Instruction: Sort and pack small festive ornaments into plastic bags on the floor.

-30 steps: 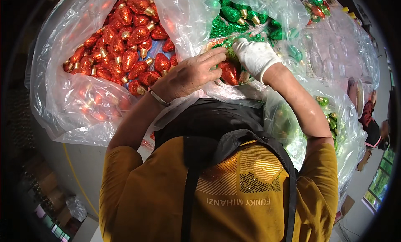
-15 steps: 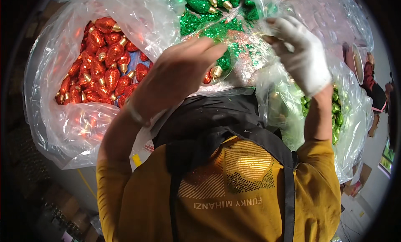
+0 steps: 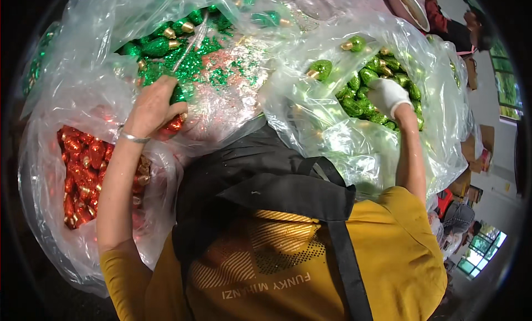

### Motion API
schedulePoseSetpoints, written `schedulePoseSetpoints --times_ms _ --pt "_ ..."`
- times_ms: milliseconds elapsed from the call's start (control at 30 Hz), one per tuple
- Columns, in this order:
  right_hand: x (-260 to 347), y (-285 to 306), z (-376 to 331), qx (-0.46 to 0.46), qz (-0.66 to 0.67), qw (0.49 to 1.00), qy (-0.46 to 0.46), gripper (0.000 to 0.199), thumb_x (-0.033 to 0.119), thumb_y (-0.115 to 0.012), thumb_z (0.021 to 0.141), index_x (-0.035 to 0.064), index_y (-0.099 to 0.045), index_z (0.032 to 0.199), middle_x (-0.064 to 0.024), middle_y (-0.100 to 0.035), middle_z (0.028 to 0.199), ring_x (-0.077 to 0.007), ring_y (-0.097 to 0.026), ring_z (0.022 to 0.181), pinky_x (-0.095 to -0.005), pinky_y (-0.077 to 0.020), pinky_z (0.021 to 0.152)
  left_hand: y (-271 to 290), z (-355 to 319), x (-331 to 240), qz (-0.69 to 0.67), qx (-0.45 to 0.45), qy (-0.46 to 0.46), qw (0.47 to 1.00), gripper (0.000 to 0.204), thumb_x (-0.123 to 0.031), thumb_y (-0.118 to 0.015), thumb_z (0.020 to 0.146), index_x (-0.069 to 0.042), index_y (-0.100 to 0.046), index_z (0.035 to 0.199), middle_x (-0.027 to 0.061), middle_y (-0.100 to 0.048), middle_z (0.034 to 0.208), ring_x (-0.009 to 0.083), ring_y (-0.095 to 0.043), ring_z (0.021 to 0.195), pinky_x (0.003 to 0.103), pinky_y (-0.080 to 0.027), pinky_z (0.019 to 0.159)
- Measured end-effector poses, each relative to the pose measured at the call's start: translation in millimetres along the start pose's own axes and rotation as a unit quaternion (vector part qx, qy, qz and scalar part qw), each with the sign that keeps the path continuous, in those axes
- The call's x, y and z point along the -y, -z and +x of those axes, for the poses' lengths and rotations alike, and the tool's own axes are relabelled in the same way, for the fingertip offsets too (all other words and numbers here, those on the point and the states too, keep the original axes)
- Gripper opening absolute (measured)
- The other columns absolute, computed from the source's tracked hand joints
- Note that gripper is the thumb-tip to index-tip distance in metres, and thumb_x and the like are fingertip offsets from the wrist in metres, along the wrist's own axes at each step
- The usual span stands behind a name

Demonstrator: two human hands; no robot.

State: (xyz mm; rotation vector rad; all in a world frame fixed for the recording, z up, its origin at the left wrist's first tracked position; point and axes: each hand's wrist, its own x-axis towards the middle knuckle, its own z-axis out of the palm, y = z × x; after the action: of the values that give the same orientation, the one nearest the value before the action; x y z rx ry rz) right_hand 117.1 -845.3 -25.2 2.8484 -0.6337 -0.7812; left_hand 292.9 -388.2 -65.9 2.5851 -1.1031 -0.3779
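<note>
Bare and wearing a bangle, my left hand (image 3: 152,108) is curled with its thumb and fingers round a dark green glitter bulb ornament (image 3: 177,94), partly covered by the fingers. Just below the thumb lies a red bulb ornament (image 3: 175,125). White-gloved, my right hand (image 3: 389,96) reaches into a clear plastic bag (image 3: 349,141) on the right, among light green glitter bulb ornaments (image 3: 354,105). Its fingertips are hidden there, so what they hold cannot be seen.
At the left, a clear bag (image 3: 41,177) holds red bulb ornaments (image 3: 86,166). Loose green glitter (image 3: 191,60) covers the work surface before me, with more dark green bulbs (image 3: 159,47) beyond. A person (image 3: 463,24) and a basin (image 3: 408,8) are at the far right.
My body and view have turned to the right. My right hand has gone from above the glitter into the light green bag. My left hand has come down onto the dark green ornament.
</note>
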Motion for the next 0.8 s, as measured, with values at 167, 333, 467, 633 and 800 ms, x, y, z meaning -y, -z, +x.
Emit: schedulePoseSetpoints --times_ms 167,333,467,633,800 --pt "3.1 -80.2 54.9 0.097 -0.060 0.993 0.042 0.029 0.026 -0.056 0.079 0.0032 -0.070 0.091 -0.0217 -0.066 0.101 -0.0364 -0.064 0.095 -0.0429 -0.0504 0.082 -20.9 -22.7 -20.9 -0.016 -0.067 -0.007 0.998 0.042 -0.029 -0.068 0.073 0.003 -0.056 0.096 0.0219 -0.060 0.098 0.0393 -0.058 0.091 0.046 -0.047 0.080" --pt "13.4 -95.2 49.7 0.072 -0.015 0.996 0.049 0.030 0.024 -0.054 0.078 0.0037 -0.070 0.094 -0.0224 -0.064 0.105 -0.0362 -0.062 0.101 -0.0427 -0.0488 0.086 7.0 -73.7 -54.4 -0.100 -0.101 0.043 0.989 0.042 -0.019 -0.069 0.076 0.001 -0.057 0.112 0.0197 -0.060 0.106 0.0369 -0.057 0.098 0.044 -0.045 0.086" --pt "9.5 -92.2 63.0 0.113 -0.064 0.987 0.096 0.030 0.021 -0.056 0.075 0.0024 -0.069 0.094 -0.0230 -0.065 0.103 -0.0362 -0.063 0.098 -0.0418 -0.0507 0.082 9.7 -113.7 -66.3 -0.033 -0.186 -0.002 0.982 0.034 -0.019 -0.071 0.074 0.000 -0.058 0.099 0.0157 -0.060 0.092 0.0329 -0.058 0.094 0.042 -0.044 0.090" --pt "-5.6 -104.7 83.9 0.157 -0.076 0.968 0.181 0.030 0.016 -0.057 0.072 -0.0002 -0.068 0.095 -0.0252 -0.065 0.098 -0.0349 -0.066 0.093 -0.0402 -0.0526 0.077 -12.3 -132.5 -79.4 0.017 -0.236 -0.018 0.971 0.033 -0.020 -0.073 0.073 -0.002 -0.060 0.097 0.0121 -0.060 0.096 0.0299 -0.057 0.098 0.042 -0.041 0.095" --pt "38.7 -40.7 53.9 0.123 -0.210 0.964 0.108 0.027 0.015 -0.059 0.075 0.0042 -0.069 0.097 -0.0228 -0.066 0.096 -0.0330 -0.066 0.090 -0.0397 -0.0529 0.076 -27.6 -157.6 -64.7 -0.025 -0.303 -0.001 0.953 0.032 -0.022 -0.074 0.072 -0.001 -0.062 0.094 0.0119 -0.060 0.104 0.0294 -0.054 0.107 0.044 -0.039 0.099"
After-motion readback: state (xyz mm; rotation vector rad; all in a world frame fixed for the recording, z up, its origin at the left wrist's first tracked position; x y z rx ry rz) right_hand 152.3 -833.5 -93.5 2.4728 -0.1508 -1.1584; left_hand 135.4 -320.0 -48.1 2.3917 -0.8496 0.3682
